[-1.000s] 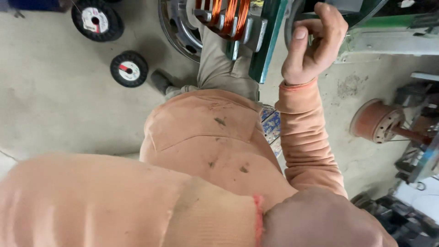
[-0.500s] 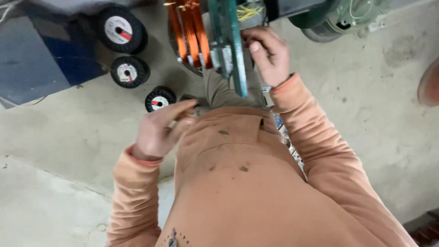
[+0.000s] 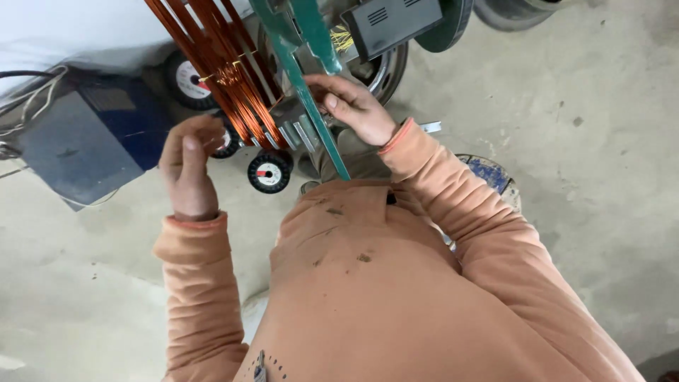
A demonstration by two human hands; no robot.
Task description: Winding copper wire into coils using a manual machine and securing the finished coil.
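Head view looks down past an orange sweater that hides the lap. Right hand [image 3: 353, 110] rests on the green bar [image 3: 311, 106], fingers loosely curled against it. Left hand [image 3: 189, 166] hovers half-closed beside the copper coil [image 3: 219, 67], holding nothing I can see. Spools [image 3: 269, 172] with round white-and-red labels sit on the floor, partly hidden.

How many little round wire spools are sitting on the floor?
3 show. One spool lies below the copper wire coils, one peeks out beside the left hand, and one sits behind the coils. More may be hidden.
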